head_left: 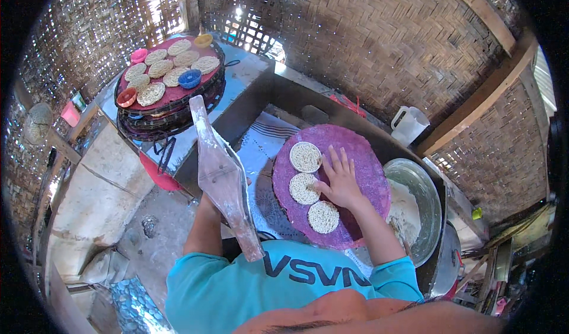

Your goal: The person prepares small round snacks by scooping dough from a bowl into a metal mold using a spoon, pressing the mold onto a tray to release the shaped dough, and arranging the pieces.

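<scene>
My left hand holds up a long, pale-dusted wooden press-like board, wide in the middle and tapered at both ends. The board hides most of that hand's fingers. My right hand is spread over a round purple mat, its thumb touching the middle one of three pale, stringy noodle-like discs. Another disc lies nearer to me. The farthest disc sits by my fingertips and seems to have a pale ring round its edge.
At the far left, a stack of round dark-rimmed trays carries several similar discs and small coloured cups, one of them a blue cup. On the right stand a large basin with whitish flour or dough and a clear jug. Woven walls enclose the corner.
</scene>
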The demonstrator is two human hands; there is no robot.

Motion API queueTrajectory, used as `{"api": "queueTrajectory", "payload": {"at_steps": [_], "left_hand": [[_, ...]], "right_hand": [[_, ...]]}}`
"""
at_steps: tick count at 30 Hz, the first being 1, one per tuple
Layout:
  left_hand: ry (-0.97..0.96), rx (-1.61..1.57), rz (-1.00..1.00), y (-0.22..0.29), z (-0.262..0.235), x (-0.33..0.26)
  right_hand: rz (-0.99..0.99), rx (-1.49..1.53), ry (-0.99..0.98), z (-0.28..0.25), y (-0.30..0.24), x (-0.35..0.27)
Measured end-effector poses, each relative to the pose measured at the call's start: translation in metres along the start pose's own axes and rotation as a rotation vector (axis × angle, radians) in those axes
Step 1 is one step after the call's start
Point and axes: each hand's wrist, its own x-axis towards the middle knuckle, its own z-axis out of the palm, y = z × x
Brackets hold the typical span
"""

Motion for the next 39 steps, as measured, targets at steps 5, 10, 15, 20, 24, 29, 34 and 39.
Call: {"api": "queueTrajectory", "payload": {"at_steps": [5, 10, 15, 20, 24, 29, 34, 39], "left_hand": [[-0.164, -0.069, -0.040, 0.004, -0.012, 0.005], [-0.053, 0.162, -0.099, 0.009, 0.005, -0.003], [0.102, 0.866, 0.202, 0.003, -0.024, 0.006], [-0.018, 0.854, 0.354, 0.002, -0.030, 0.012], [0.064, 1.196, 0.369, 0.004, -0.043, 0.015], [0.045, 1.216, 0.255, 0.007, -0.047, 0.016], [0.078, 1.056, 0.244, 0.001, -0.049, 0.011], [0.123, 1.207, 0.219, 0.006, -0.048, 0.013]], "right_hand": [[-0.031, -0.043, -0.030, 0.004, -0.007, -0.001], [-0.023, 0.043, 0.037, 0.006, 0.006, 0.010], [-0.031, -0.012, -0.018, 0.002, 0.002, 0.001], [-0.040, -0.011, -0.029, 0.008, 0.000, 0.007], [0.018, 0.141, 0.133, 0.010, 0.019, 0.018], [0.139, 0.303, 0.341, 0.023, 0.039, 0.034], [0.178, 0.255, 0.326, 0.025, 0.035, 0.052], [0.223, 0.232, 0.214, 0.027, 0.032, 0.062]]}}
